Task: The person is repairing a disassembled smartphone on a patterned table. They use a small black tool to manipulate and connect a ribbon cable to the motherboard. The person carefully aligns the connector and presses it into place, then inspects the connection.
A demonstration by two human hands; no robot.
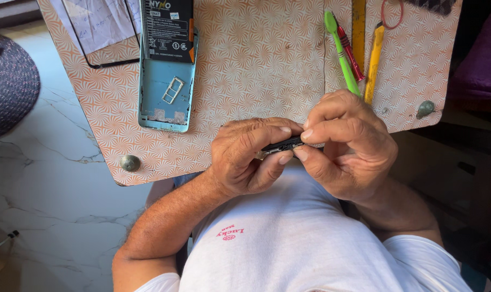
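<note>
Both hands meet just off the near edge of the counter (pixel 245 65): left hand (pixel 248 157) and right hand (pixel 345 143) each pinch an end of a small dark part (pixel 282 145), mostly hidden by fingers. Upper left lies an opened pale-blue phone shell (pixel 166 94), a black, white-lettered battery (pixel 167 24) in it. Green (pixel 340 51), red (pixel 351 54) and yellow tools (pixel 373 62) lie beyond the right hand.

White marble floor (pixel 50 178); patterned orange tabletop (pixel 256 65); bright daylight.
</note>
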